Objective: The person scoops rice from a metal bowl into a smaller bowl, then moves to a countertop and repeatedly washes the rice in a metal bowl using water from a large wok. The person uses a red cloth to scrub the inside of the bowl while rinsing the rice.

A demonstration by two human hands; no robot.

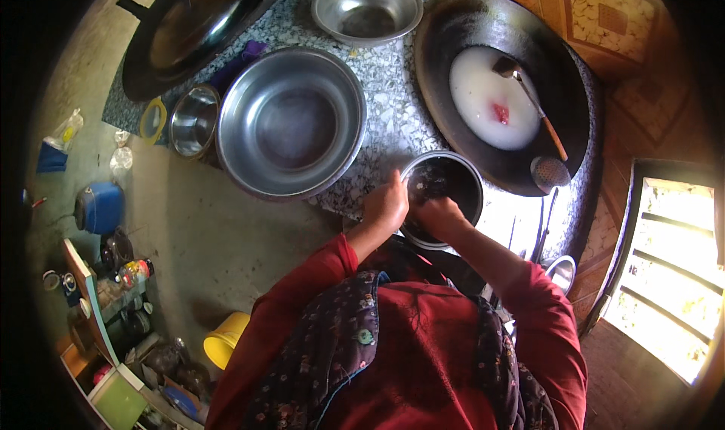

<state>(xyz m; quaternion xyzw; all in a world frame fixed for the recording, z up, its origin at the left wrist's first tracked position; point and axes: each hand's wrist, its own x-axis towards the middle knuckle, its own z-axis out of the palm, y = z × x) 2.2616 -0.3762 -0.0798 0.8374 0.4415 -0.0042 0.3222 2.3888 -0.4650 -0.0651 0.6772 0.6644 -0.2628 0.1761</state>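
In front of me, at the near edge of the counter, stands a round metal pot (468, 176) with a pale rim and a dark inside. My left hand (387, 204) grips its left side at the rim, the thumb pointing up. Into the pot reaches my right hand (439, 217), its fingers lowered and hidden in the shadow there. Whether those fingers hold anything cannot be seen. Some small pale bits show inside, near the fingers.
Beyond the pot, a large wok (436, 84) contains white liquid (476, 107) with a red patch, and a wooden-handled turner (532, 93). A perforated skimmer (550, 173) rests at its near rim. A wide metal basin (294, 124) stands left; a smaller bowl (368, 19) sits behind.
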